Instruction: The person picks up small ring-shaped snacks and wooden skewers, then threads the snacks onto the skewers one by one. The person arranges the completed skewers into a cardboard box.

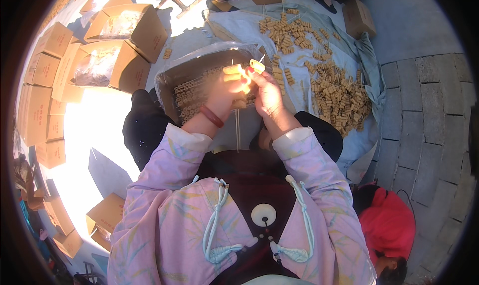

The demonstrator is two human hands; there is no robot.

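Note:
My left hand (225, 91) is closed round a few skewers (237, 130). Their thin sticks hang down toward my lap, and the tan ridged rolls (231, 69) on them rise above my fingers. Close beside it, my right hand (269, 93) pinches another skewer with a tan roll (257, 66) near its tip, and the pale point sticks out up and to the right. Bright sunlight washes out the fingers where the hands meet. Beneath both hands stands an open carton (167, 93) lined with clear plastic, holding rows of similar skewers (192, 95).
A large heap of skewered rolls (339, 98) lies on a pale sheet (349, 50) to the right, with a smaller pile (284, 33) farther back. Cardboard boxes (45, 110) are stacked at the left. Another person in red (389, 225) is at the lower right.

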